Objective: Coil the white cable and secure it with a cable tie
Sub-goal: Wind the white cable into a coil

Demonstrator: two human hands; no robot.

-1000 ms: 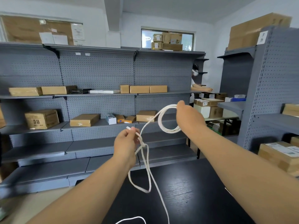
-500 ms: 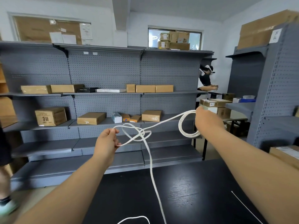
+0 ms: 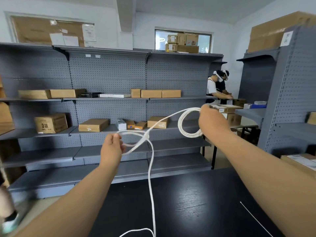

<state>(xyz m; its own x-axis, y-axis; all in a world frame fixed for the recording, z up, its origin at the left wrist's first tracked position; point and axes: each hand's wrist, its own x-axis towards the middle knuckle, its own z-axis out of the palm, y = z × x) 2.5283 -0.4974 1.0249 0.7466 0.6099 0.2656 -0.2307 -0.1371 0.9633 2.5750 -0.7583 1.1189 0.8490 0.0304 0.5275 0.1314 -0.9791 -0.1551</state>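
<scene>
Coiling is under way. The right hand [image 3: 212, 124] grips several loops of the white cable [image 3: 146, 136] at two o'clock. The left hand [image 3: 111, 147] pinches a slack loop near centre, and the tail drops toward six. Next, I'd say, that loop goes onto the coil. The cable tie [image 3: 256, 219] lies unused at five.

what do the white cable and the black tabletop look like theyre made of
Cable: likely a plastic-sheathed cord, matte white; it bends in smooth, springy loops. Tabletop: wood or wood-look laminate, black, with fine grain lines and a soft sheen; I cannot tell which.
</scene>
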